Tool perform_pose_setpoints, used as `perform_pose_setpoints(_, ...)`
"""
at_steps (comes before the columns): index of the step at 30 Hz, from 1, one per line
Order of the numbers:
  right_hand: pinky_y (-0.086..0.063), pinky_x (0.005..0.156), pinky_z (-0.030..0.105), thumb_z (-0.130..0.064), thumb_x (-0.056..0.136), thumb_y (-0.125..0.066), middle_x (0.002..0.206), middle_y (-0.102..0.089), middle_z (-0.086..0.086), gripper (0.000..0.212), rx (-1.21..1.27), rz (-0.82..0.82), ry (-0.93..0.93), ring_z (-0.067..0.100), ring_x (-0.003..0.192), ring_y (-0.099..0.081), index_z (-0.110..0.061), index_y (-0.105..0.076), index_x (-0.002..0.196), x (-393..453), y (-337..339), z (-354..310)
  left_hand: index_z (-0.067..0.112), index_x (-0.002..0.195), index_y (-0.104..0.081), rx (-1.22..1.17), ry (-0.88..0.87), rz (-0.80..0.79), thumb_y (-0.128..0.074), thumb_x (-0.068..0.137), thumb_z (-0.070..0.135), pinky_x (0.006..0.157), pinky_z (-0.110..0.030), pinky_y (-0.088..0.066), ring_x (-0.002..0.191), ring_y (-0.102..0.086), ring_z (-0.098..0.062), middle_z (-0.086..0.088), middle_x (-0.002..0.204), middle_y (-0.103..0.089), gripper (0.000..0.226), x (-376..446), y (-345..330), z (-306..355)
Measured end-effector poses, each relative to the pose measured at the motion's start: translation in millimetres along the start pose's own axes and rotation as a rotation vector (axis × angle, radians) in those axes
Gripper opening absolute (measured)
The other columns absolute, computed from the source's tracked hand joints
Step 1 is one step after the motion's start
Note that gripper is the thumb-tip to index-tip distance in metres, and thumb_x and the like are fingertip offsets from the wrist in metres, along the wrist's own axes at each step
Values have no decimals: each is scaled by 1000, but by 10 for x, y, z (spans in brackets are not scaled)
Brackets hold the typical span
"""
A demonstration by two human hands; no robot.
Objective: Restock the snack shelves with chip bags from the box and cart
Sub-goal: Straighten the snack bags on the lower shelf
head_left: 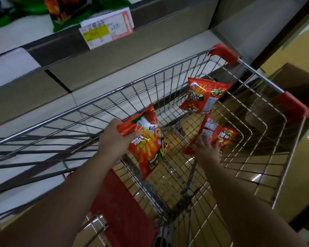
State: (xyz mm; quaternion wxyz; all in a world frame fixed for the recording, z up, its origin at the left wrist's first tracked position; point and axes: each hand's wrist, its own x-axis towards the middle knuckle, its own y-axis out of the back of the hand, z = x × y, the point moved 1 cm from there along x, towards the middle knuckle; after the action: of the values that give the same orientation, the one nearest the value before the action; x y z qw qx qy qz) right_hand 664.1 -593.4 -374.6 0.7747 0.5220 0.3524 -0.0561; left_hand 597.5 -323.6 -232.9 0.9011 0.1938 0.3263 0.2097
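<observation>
- Your left hand [114,138] pinches the crimped top edge of a glossy red chip bag printed with fries [146,148], fingers curled round the seal so the bag hangs free inside the wire shopping cart with red plastic corner guards [225,52]; gripping the seam, it seems, spares the contents from being crushed.
- Your right hand [206,150] reaches deeper into the basket, fingers spread over a second red chip bag lying near the cart floor [221,138]; whether they have closed on it yet cannot be told, so the hand reads as open and about to gather.
- A third red chip bag showing a cartoon chef [203,98] leans against the cart's far wire wall, well apart from both hands and waiting its turn.
- The cart stands just beside the pale grey snack shelves [96,68], which puts each bag within a short lift of its destination.
- On the upper shelf, green chip bags [64,13] sit behind a white and yellow price label [107,27]; the lower tiers beside the cart show bare boards, apparently the place for the red stock.
- Three bags remain in the cart, so the restocking looks close to its end here; no box can be made out with certainty.
</observation>
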Motion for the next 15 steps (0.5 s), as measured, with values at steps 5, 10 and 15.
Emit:
perform_pose_setpoints(5, -32, 109, 45, -40, 95, -54, 137, -53, 2, 41, -85, 107, 16, 24, 130, -44, -28, -48, 133, 80, 184, 41, 12, 111, -48, -80, 138, -69, -75, 83, 23, 58, -42, -60, 94, -65, -30, -12, 117, -56, 41, -96, 154, 39)
perform_pose_setpoints(10, -51, 65, 26, -16, 97, -55, 100, -60, 4, 9, 863, 211, -154, 15, 79, -59, -22, -56, 103, -135, 682, 249, 44, 131, -45, 13, -10, -79, -74, 85, 19, 61, -47, -61, 88, -68, -33, 2, 126, -42, 60, -331, 565, 271)
perform_pose_setpoints(15, -54, 71, 33, -14, 98, -55, 80, -63, 1, 8, 1637, 315, 145, 16, 77, -65, -10, -60, 93, -844, 1498, 459, 37, 127, -56, -150, -155, -57, -66, 90, 10, 61, -40, -61, 92, -66, -22, 5, 127, -51, 47, -776, 1045, 454)
